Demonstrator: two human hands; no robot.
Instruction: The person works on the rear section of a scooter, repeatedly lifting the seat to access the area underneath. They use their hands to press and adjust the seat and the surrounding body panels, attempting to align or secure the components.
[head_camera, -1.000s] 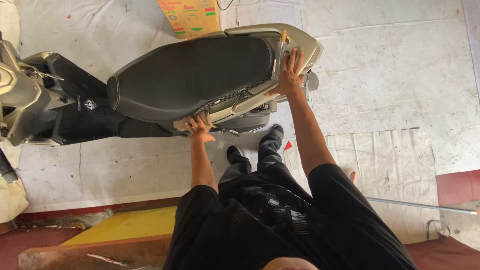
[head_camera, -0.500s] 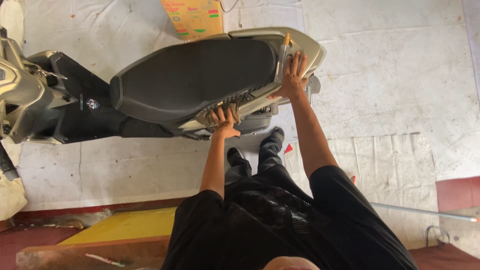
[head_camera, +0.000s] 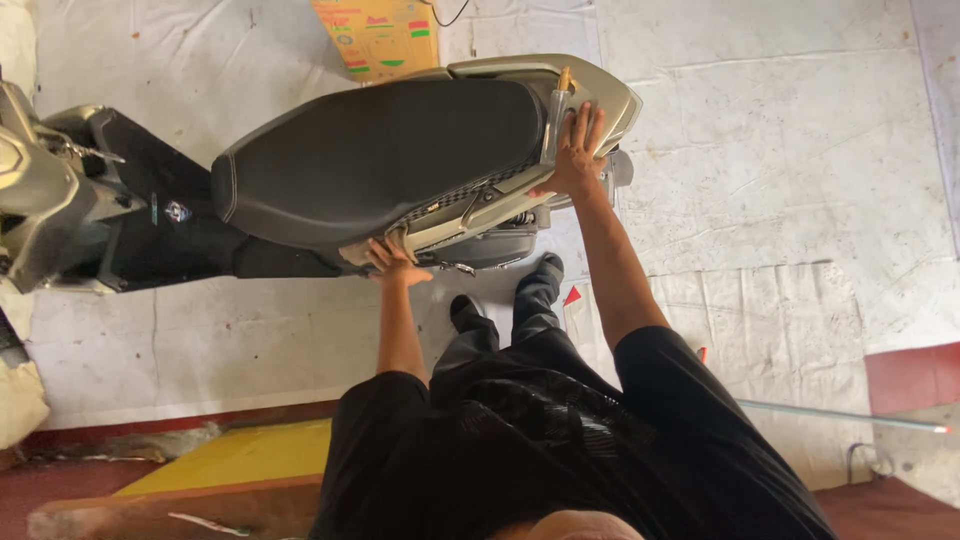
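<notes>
Two hands are on the scooter, which stands on the pale sheet-covered floor straight ahead of me, its black seat running left to right. My right hand lies flat on the grey rear grab rail, fingers spread. My left hand grips the lower edge of the side panel under the seat, fingers curled around it. Beyond the seat sits a cardboard box; a thin rod lies on the floor at my right.
</notes>
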